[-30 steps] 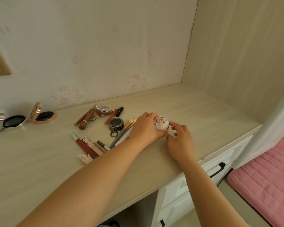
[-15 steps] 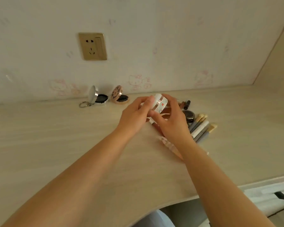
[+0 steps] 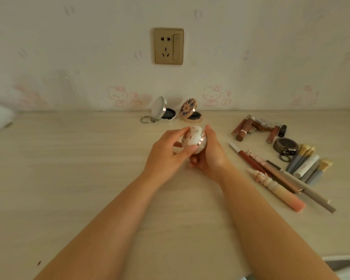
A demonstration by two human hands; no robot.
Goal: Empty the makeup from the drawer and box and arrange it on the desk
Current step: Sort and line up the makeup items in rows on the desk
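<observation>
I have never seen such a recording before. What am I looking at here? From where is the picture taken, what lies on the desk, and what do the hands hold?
There is no machine here: a person works with bare hands. The one picture comes from a camera worn on the person's head, looking forward and down, so both arms reach in from below.

The left hand and the right hand together hold a small round compact, white with a flower pattern and a metal band, above the desk.

Near the wall stand two open compacts: a silver compact with a key ring and a flowered compact. To the right lie lip gloss tubes, a dark round case, pencils and small tubes. A wall socket is above.
</observation>
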